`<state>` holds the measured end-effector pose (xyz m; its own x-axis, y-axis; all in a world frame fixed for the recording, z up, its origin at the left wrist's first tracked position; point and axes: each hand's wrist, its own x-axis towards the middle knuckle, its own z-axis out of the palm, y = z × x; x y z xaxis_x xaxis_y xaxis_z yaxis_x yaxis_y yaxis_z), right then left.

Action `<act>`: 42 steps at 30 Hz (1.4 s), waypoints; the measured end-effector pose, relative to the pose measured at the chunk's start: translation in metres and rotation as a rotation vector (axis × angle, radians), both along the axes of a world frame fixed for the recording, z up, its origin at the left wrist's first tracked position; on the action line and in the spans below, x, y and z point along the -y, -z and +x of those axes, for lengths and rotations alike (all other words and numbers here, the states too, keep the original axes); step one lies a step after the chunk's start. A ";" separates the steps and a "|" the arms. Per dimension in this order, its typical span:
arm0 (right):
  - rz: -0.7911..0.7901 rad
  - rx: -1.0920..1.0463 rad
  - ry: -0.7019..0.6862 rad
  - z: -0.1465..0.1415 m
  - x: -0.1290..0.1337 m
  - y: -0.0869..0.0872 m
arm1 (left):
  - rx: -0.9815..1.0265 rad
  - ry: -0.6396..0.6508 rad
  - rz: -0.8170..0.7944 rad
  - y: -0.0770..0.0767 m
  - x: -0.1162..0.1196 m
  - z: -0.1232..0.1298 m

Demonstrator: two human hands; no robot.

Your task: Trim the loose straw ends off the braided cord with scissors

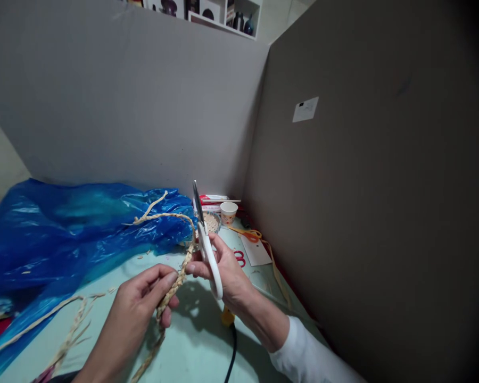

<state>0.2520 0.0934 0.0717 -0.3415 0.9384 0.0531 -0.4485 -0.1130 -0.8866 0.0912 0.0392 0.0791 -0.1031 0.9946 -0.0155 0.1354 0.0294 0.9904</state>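
Observation:
A braided straw cord (171,293) runs up from the bottom edge and curves left at its top, where it ends in loose strands over blue plastic. My left hand (143,298) pinches the braid at mid-length between thumb and fingers. Higher on the same braid, my right hand (223,268) grips it with thumb and fingertips. White-handled scissors (208,255) also sit in my right hand, blades pointing up and seen nearly edge-on, so their opening is unclear.
Blue plastic sheeting (83,218) covers the left. Behind my right hand are a paper cup (229,211), orange scissors (252,235), red handles (239,258) and white paper (256,251). Loose straw (69,338) lies lower left. Grey partitions (143,96) stand behind and right.

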 end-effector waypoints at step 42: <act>1.236 0.747 0.559 0.034 -0.023 0.031 | 0.404 -0.182 0.113 -0.031 -0.007 -0.015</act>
